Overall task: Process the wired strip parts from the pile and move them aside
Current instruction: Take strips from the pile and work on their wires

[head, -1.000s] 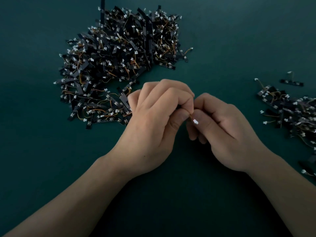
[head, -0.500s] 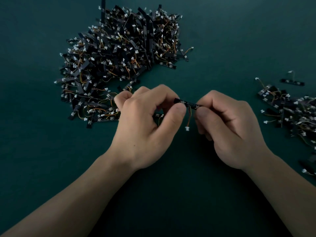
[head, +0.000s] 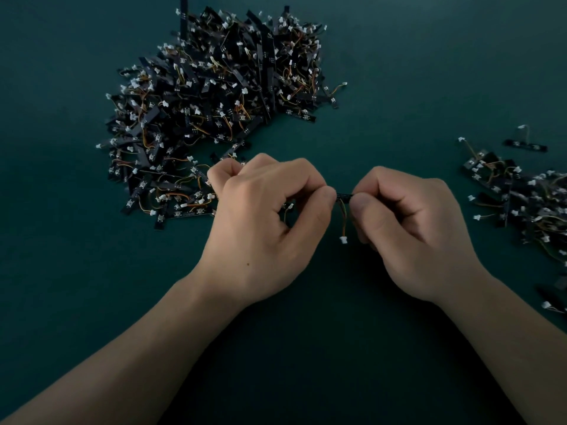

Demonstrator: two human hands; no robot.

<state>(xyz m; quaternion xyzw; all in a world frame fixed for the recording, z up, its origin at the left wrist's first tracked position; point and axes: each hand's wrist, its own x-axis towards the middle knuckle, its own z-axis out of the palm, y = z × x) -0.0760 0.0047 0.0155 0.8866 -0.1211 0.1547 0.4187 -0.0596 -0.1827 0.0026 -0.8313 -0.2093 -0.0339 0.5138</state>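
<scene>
A small black wired strip part (head: 344, 196) is held level between my two hands above the mat. My left hand (head: 264, 222) pinches its left end with thumb and forefinger. My right hand (head: 408, 228) pinches its right end the same way. A thin orange wire hangs down from the strip to a white connector (head: 343, 239). A second white connector (head: 289, 206) shows under my left palm. The big pile (head: 214, 111) of black strips with wires lies at the upper left, just beyond my left knuckles.
A smaller heap of strip parts (head: 527, 204) lies at the right edge, with one loose strip (head: 525, 145) behind it. Everything rests on a dark green mat (head: 399, 72). Both forearms reach in from the bottom.
My hands have drawn apart from a tight huddle. The strip now shows between the fingertips, and its wire and connector hang free below it.
</scene>
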